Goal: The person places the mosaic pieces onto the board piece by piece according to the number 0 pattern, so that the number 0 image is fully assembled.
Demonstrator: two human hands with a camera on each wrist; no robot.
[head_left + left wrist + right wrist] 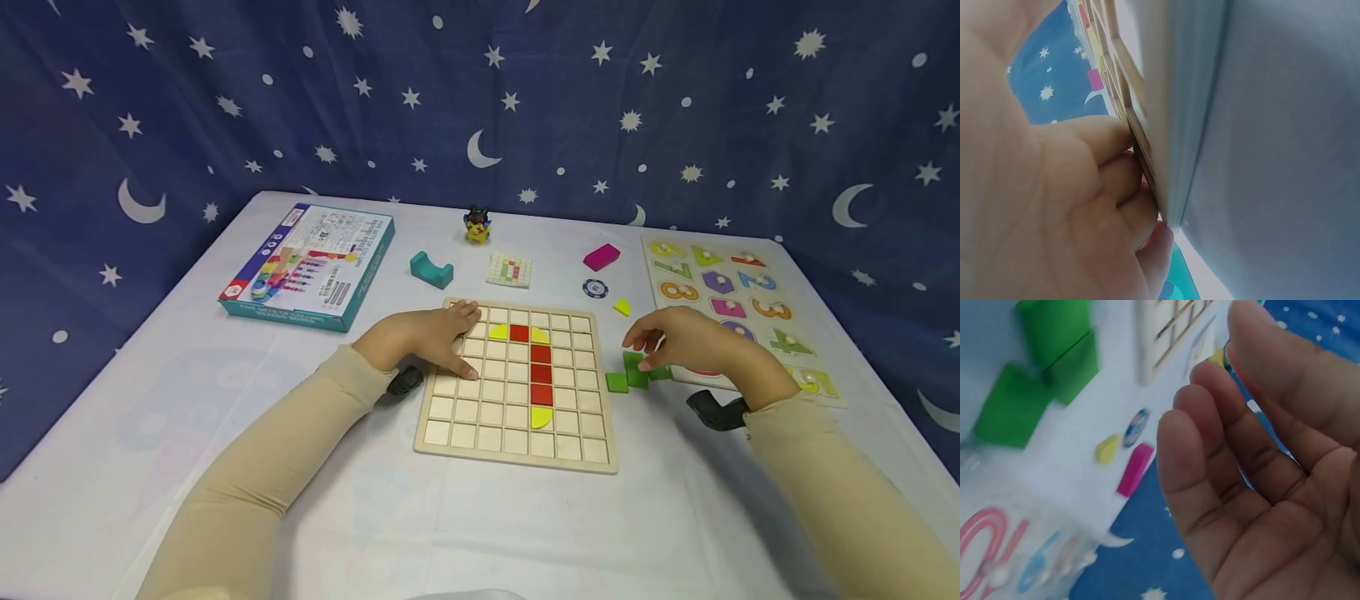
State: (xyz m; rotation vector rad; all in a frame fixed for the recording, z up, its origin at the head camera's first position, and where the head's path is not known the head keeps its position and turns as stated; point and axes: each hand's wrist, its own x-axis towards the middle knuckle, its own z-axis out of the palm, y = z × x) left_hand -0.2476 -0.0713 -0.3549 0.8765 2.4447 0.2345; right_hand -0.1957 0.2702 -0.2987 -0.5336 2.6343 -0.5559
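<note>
A square wooden grid board [480, 437] lies on the white table. Several red square tiles [541, 374] and three yellow quarter-round tiles [540, 417] sit in its cells. My left hand [431, 337] rests on the board's left side, fingers spread over the rim; the left wrist view has the fingertips at the board's edge [1138, 134]. Just right of the board, my right hand [682, 342] hovers over several green square tiles [617, 382]. In the right wrist view its fingers [1182, 456] bend loosely with nothing between them, the green tiles [1013, 406] off to one side.
Behind the board lie a small pattern card [510, 270], a teal block [432, 271], a toy figure [477, 225], a magenta block [602, 257], a poker chip [596, 288] and a yellow piece [622, 307]. A boxed game [311, 267] is back left, a number puzzle [678, 271] right.
</note>
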